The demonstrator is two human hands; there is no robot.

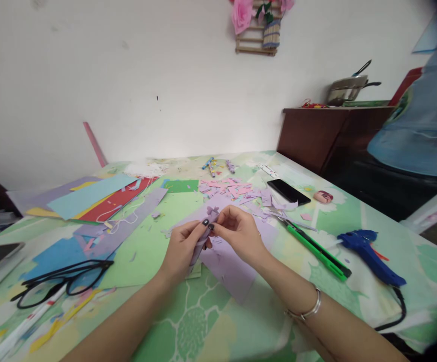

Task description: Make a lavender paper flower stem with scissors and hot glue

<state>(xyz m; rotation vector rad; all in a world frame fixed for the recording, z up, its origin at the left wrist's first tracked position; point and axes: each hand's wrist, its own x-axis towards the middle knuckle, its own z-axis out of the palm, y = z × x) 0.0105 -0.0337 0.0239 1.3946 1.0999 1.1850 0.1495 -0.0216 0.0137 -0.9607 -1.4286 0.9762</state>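
Near the middle of the table, a rolled purple paper piece [199, 247] with small purple cutouts at its upper end is held upright at a slant. My left hand [183, 246] is closed around it, thumb on its side. The fingers of my right hand [239, 231] are pinched at the upper part of the same piece, their tips close to my left thumb. Beneath the hands lie purple sheets [237, 274] and a light green sheet [139, 251]. Pink and purple paper scraps [228, 188] are heaped just beyond the hands.
To the right lie a black phone [288, 191], a green cutter [318, 251], an eraser-like block [323, 196] and a blue glue gun [372, 256] with its cord. Black glasses [64, 284] and coloured sheets [94, 196] are at the left. Small paper rolls [211, 167] lie at the back.
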